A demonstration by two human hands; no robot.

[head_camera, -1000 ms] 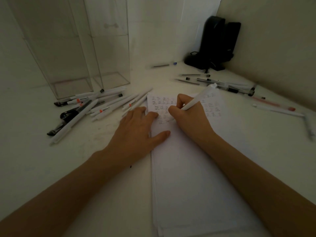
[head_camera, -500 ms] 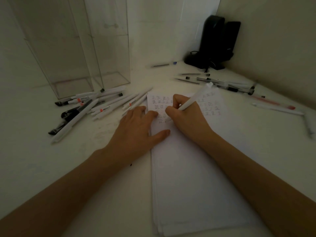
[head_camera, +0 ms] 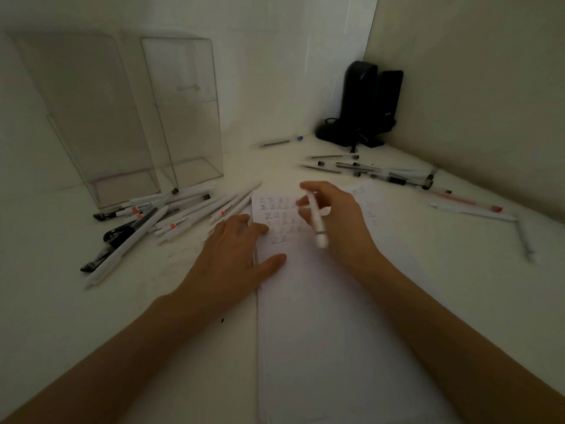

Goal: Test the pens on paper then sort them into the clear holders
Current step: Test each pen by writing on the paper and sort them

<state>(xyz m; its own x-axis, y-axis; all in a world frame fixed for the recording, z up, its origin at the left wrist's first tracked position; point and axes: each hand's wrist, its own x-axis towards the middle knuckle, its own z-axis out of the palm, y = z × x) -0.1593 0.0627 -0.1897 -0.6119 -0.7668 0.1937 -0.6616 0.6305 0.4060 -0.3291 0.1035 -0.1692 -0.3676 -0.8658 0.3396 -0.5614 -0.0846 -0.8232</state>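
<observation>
A stack of white paper (head_camera: 330, 332) lies in front of me, with rows of small written marks (head_camera: 276, 218) near its far end. My left hand (head_camera: 235, 261) rests flat on the paper's left edge, fingers spread. My right hand (head_camera: 336, 218) is lifted above the marks and holds a white pen (head_camera: 316, 220) between its fingers, the pen's end pointing back toward me. Two tall clear holders (head_camera: 101, 130) (head_camera: 186, 117) stand at the far left with nothing visible inside them.
A heap of white and black pens (head_camera: 159, 221) lies left of the paper, below the holders. More pens (head_camera: 376, 171) are scattered at the far right, and a red-tipped pen (head_camera: 464, 200) and a white pen (head_camera: 526, 237) lie further right. A black device (head_camera: 367, 105) stands in the corner.
My right hand has lifted off the paper and turned the white pen round, so its end points toward me. My view has tilted up a little. The left hand has stayed put.
</observation>
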